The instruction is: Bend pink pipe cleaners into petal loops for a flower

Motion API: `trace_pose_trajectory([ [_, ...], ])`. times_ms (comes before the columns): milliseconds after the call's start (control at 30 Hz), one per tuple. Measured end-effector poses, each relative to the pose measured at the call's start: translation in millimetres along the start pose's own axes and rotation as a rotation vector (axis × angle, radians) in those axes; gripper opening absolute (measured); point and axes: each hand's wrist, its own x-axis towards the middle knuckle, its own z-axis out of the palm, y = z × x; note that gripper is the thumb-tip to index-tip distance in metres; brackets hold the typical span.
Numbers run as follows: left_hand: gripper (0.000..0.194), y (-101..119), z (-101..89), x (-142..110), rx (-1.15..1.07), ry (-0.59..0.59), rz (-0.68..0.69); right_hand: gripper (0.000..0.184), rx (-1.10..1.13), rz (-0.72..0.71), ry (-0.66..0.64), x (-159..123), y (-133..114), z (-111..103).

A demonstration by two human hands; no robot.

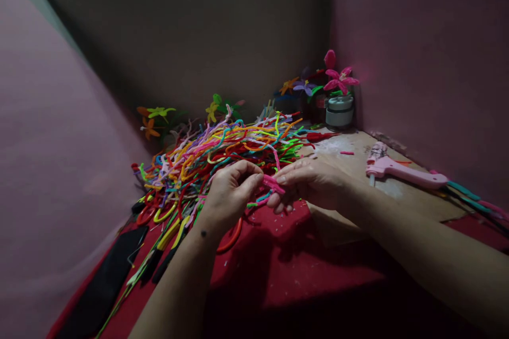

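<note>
A red cloth (294,267) covers the near part of the worktop, with a flat black object (103,280) lying on it at the left and yellow-and-black handles (170,234) just beyond that. Above the cloth, the left hand (226,193) is nearly closed, thumb and forefinger pinching a bright pink fuzzy piece (273,184) that sits between the two hands. The right hand (312,180) is partly open, its forefinger reaching the piece and its lower fingers loosely curled beneath; I cannot tell how firmly it grips. Behind the hands spreads a tangled heap of many-coloured fuzzy stems (222,143). To the right, a pink glue gun (403,170) lies on a brown board (421,204). Farther back, a pink flower (341,80) rises at a grey jar (339,114), with a purple flower (304,87) and an orange flower (289,85) to its left.
</note>
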Motion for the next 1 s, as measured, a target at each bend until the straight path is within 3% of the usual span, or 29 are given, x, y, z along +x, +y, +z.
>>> trace_pose_trajectory([
  [167, 0.011, -2, 2.4, 0, 0.026, -0.086, 0.014, 0.014, -0.053, 0.018, 0.016, 1, 4, 2],
  [400, 0.017, -2, 5.6, 3, -0.028, -0.067, -0.067, 0.017, -0.229, -0.144, 0.253, 6, 10, 7],
  [633, 0.018, -2, 12.1, 2, 0.046, -0.007, -0.047, 0.013, -0.44, -0.167, 0.354, 6, 13, 10],
  [833, 0.017, -3, 3.7, 3, 0.145, 0.052, 0.056, 0.016, -0.568, -0.187, 0.392, 6, 13, 13],
  [1000, 0.016, -5, 3.3, 3, -0.152, -0.06, -0.163, 0.016, -0.65, -0.227, 0.41, 4, 12, 16],
])
